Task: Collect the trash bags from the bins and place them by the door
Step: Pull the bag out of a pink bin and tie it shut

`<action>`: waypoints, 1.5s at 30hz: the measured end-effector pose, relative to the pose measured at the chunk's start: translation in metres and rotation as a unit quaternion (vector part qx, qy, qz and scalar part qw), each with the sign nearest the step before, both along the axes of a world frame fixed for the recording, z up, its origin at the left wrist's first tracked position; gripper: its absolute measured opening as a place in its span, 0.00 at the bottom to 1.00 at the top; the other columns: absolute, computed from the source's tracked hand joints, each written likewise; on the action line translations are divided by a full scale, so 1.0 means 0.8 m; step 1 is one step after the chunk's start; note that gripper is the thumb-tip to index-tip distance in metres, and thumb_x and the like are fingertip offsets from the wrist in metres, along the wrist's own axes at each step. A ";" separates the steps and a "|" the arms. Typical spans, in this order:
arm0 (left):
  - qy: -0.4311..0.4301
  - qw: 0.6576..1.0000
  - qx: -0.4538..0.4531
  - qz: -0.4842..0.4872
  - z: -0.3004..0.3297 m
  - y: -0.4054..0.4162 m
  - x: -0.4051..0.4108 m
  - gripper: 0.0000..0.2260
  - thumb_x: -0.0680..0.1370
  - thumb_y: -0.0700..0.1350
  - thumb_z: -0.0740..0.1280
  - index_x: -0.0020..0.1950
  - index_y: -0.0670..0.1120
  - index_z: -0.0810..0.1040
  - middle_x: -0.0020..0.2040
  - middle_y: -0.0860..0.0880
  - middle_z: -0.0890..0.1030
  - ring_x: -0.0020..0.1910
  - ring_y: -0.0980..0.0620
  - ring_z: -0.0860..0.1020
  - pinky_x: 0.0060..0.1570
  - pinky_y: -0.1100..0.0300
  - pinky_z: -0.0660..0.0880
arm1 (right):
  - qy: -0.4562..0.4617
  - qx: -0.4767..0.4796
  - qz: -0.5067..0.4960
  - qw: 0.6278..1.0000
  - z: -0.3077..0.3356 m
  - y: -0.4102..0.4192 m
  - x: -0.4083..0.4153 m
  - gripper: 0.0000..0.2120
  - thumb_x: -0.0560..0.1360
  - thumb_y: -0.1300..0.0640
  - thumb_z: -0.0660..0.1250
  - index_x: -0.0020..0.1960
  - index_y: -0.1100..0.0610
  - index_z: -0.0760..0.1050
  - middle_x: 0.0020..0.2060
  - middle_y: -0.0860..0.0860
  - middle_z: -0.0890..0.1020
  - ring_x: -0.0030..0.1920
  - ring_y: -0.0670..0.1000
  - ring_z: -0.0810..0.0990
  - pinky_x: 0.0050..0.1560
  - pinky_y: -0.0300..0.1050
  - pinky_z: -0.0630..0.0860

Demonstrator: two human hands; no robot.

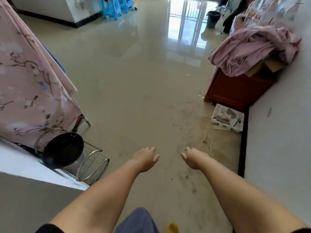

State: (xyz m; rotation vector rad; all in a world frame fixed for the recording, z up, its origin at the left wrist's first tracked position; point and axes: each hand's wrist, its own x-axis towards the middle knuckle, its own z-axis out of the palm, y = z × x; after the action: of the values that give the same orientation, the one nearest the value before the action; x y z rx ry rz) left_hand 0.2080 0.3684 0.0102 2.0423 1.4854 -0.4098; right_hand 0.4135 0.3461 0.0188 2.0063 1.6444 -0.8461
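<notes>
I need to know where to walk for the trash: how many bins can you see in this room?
1: a dark green bin stands on the floor at the far right, beside the bright balcony doorway. Others may be hidden behind the floral curtain or the furniture.

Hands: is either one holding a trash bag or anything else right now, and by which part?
Nothing is held. The left hand and right hand both reach forward over the floor, fingers relaxed and empty.

No legible text, label, brand, number or sign appears on any surface or object in the head view.
</notes>
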 end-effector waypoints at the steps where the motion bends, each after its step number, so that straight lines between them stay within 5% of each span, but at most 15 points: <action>1: -0.001 1.000 -0.003 0.015 0.000 0.023 -0.001 0.21 0.82 0.55 0.51 0.70 0.45 0.64 0.69 0.42 0.70 0.68 0.42 0.69 0.63 0.49 0.68 | 0.000 0.001 0.014 1.000 0.000 0.027 -0.002 0.26 0.81 0.44 0.45 0.74 0.58 0.56 0.69 0.59 0.68 0.66 0.60 0.71 0.60 0.53 0.72; 10: -0.016 0.993 -0.009 0.113 -0.008 0.274 -0.070 0.22 0.81 0.56 0.51 0.71 0.45 0.65 0.70 0.42 0.69 0.67 0.42 0.70 0.65 0.48 0.68 | 0.004 0.038 0.078 0.996 -0.001 0.314 -0.062 0.23 0.81 0.45 0.49 0.68 0.59 0.64 0.63 0.60 0.74 0.62 0.61 0.74 0.59 0.55 0.72; 27: 0.027 0.984 0.012 0.174 0.023 0.755 -0.224 0.21 0.82 0.56 0.50 0.69 0.46 0.66 0.70 0.44 0.70 0.67 0.43 0.71 0.62 0.51 0.68 | -0.006 0.007 0.220 0.975 0.017 0.830 -0.207 0.23 0.83 0.56 0.45 0.77 0.56 0.48 0.75 0.58 0.56 0.72 0.62 0.63 0.70 0.57 0.64; 45: 0.016 0.908 -0.029 0.418 0.009 1.170 -0.459 0.21 0.81 0.56 0.52 0.68 0.45 0.67 0.68 0.42 0.72 0.64 0.42 0.72 0.60 0.52 0.69 | 0.008 -0.004 0.427 0.904 0.019 1.383 -0.484 0.27 0.82 0.46 0.45 0.75 0.62 0.54 0.74 0.60 0.62 0.73 0.59 0.61 0.72 0.52 0.59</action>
State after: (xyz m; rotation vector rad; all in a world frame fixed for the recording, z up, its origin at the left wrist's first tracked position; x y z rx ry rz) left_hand -0.1591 1.3040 0.0175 1.1750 2.1474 -0.1237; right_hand 0.0263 1.4528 0.0342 1.0429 2.2180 -0.5140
